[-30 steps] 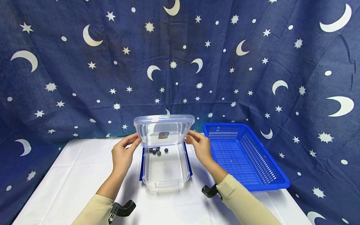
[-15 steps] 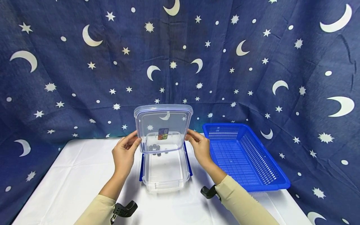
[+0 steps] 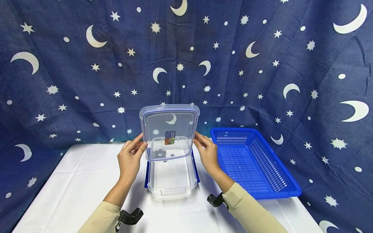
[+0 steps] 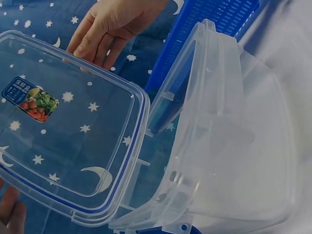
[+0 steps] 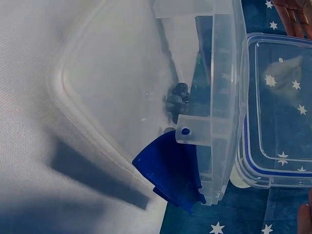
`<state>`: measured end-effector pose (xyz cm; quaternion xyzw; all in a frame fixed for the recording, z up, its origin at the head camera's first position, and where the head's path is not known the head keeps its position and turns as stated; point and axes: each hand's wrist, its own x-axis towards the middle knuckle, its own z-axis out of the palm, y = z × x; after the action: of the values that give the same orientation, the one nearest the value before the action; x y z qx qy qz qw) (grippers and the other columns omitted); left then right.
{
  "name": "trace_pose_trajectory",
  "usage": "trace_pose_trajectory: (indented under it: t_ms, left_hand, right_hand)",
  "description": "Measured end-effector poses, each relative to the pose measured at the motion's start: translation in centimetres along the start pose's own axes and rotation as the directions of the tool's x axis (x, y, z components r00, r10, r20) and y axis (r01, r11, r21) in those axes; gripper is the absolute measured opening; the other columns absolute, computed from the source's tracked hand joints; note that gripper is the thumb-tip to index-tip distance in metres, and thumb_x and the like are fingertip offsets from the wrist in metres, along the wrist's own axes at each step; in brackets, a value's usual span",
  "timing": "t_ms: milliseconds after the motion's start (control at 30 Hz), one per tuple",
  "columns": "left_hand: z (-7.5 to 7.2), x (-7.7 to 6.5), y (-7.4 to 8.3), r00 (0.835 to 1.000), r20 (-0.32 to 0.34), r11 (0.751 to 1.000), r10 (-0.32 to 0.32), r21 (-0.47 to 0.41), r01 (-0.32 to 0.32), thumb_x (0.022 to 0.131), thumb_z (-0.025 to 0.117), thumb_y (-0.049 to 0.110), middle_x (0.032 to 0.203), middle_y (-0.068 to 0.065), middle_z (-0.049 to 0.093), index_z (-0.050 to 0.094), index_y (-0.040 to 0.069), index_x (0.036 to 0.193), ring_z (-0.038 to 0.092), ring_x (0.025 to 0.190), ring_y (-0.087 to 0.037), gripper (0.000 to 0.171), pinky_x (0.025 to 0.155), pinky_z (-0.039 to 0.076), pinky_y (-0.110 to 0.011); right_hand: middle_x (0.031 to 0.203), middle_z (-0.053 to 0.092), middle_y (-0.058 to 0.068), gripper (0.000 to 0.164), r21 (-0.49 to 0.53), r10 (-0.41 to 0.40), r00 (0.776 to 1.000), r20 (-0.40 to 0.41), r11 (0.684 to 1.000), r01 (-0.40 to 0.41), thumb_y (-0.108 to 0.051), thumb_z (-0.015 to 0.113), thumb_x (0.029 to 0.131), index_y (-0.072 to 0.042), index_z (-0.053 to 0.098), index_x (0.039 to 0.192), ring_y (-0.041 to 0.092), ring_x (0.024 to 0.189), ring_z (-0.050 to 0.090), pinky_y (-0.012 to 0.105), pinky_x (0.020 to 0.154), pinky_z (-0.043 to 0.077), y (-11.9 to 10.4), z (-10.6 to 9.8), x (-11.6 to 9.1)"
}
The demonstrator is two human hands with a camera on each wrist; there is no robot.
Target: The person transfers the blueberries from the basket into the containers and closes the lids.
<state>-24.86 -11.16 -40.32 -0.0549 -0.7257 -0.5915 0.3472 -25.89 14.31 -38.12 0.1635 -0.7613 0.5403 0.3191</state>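
Observation:
A clear lid (image 3: 157,129) with a blue seal and a food label stands tilted nearly upright over the back part of a clear plastic container (image 3: 172,176). My left hand (image 3: 129,158) pinches the lid's left edge between thumb and fingers. On the opposite edge, my right hand (image 3: 206,152) does the same. Several small dark round balls (image 3: 159,153), like blueberries, lie at the container's back left, seen through the lid. Blue clips (image 5: 170,165) hang unfastened at the container's sides. The left wrist view shows the label (image 4: 34,100) up close.
A blue perforated basket (image 3: 242,165) stands to the right of the container, near the table's right edge. White cloth (image 3: 87,174) covers the table. A dark blue curtain (image 3: 116,81) with moons and stars hangs behind it.
The lid has swung from a flatter tilt to nearly upright, its top edge rising and its lower edge dropping in front of the dark balls. Both hands keep their grip and barely shift.

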Motion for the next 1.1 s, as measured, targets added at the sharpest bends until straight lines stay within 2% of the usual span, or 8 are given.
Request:
trace_pose_trajectory:
  t_ms: [200,300,433,600,700,900,967,1100]
  left_hand:
    - [0.2,0.1,0.3,1.000,0.011,1.000,-0.024,-0.002,0.024,0.086,0.076,0.011,0.090,-0.006,0.065,0.072,0.013,0.121,0.061,0.079,0.004,0.035,0.076,0.052,-0.006]
    - [0.2,0.1,0.7,0.999,0.018,0.999,-0.051,0.013,0.051,0.086,0.075,0.010,0.091,-0.009,0.065,0.071,0.012,0.122,0.058,0.079,0.005,0.036,0.075,0.051,-0.004]
    - [0.0,0.0,2.4,0.998,0.028,0.997,-0.060,0.041,0.059,0.087,0.073,0.005,0.092,-0.016,0.063,0.069,0.004,0.122,0.054,0.078,0.008,0.035,0.070,0.050,-0.002]
    - [-0.3,0.0,4.1,0.997,0.043,0.997,-0.066,0.045,0.064,0.089,0.071,0.003,0.096,-0.019,0.064,0.067,-0.001,0.122,0.053,0.074,0.007,0.034,0.065,0.049,-0.003]
    - [-0.4,0.1,4.2,0.996,0.043,0.996,-0.078,0.053,0.076,0.090,0.071,0.005,0.103,-0.019,0.066,0.067,0.001,0.123,0.053,0.072,0.008,0.034,0.064,0.049,-0.003]
    - [-0.5,0.2,4.3,0.996,0.051,0.996,-0.071,0.063,0.068,0.090,0.070,0.004,0.107,-0.019,0.067,0.067,0.002,0.125,0.053,0.070,0.006,0.036,0.062,0.048,-0.004]
    - [-0.5,0.3,3.9,0.996,0.059,0.996,-0.068,0.063,0.064,0.090,0.070,0.004,0.108,-0.018,0.067,0.066,0.002,0.126,0.053,0.070,0.003,0.037,0.061,0.047,-0.004]
    - [-0.4,0.6,2.0,0.993,0.085,0.994,-0.078,0.082,0.071,0.090,0.071,0.008,0.111,-0.014,0.068,0.066,0.009,0.128,0.052,0.071,0.000,0.038,0.059,0.046,-0.006]
  right_hand:
    - [0.095,0.070,0.024,0.032,0.018,0.012,1.000,0.003,1.000,-0.012,0.003,0.067,0.089,0.007,0.066,0.121,0.037,0.092,0.069,0.015,0.084,0.055,-0.1,-0.2,0.0]
    - [0.097,0.069,0.025,0.034,0.054,0.032,0.999,0.023,0.998,-0.033,0.002,0.066,0.090,0.007,0.064,0.124,0.037,0.094,0.068,0.016,0.081,0.057,-0.2,-0.3,0.0]
    - [0.100,0.068,0.026,0.036,0.109,0.048,0.997,0.057,0.993,-0.054,0.004,0.066,0.091,0.007,0.062,0.126,0.034,0.095,0.068,0.020,0.079,0.059,0.0,-0.5,0.0]
    - [0.109,0.066,0.027,0.039,0.154,0.032,0.995,0.089,0.987,-0.046,0.007,0.065,0.090,0.008,0.060,0.128,0.021,0.091,0.068,0.019,0.079,0.059,0.3,-0.6,0.1]
    - [0.115,0.064,0.028,0.039,0.171,0.027,0.993,0.112,0.984,-0.046,0.008,0.064,0.090,0.009,0.059,0.129,0.018,0.090,0.068,0.021,0.079,0.060,0.4,-0.6,0.1]
    - [0.118,0.063,0.027,0.041,0.153,0.036,0.987,0.158,0.986,-0.061,0.008,0.063,0.091,0.007,0.058,0.131,0.025,0.086,0.067,0.025,0.076,0.062,0.2,-0.8,0.0]
    - [0.120,0.062,0.027,0.042,0.141,0.040,0.983,0.180,0.988,-0.067,0.007,0.063,0.091,0.006,0.057,0.133,0.026,0.084,0.066,0.026,0.075,0.062,0.1,-0.9,0.0]
    - [0.123,0.059,0.028,0.044,0.126,0.056,0.972,0.228,0.988,-0.086,0.006,0.062,0.093,0.005,0.054,0.136,0.034,0.083,0.065,0.022,0.074,0.061,-0.1,-1.1,0.1]
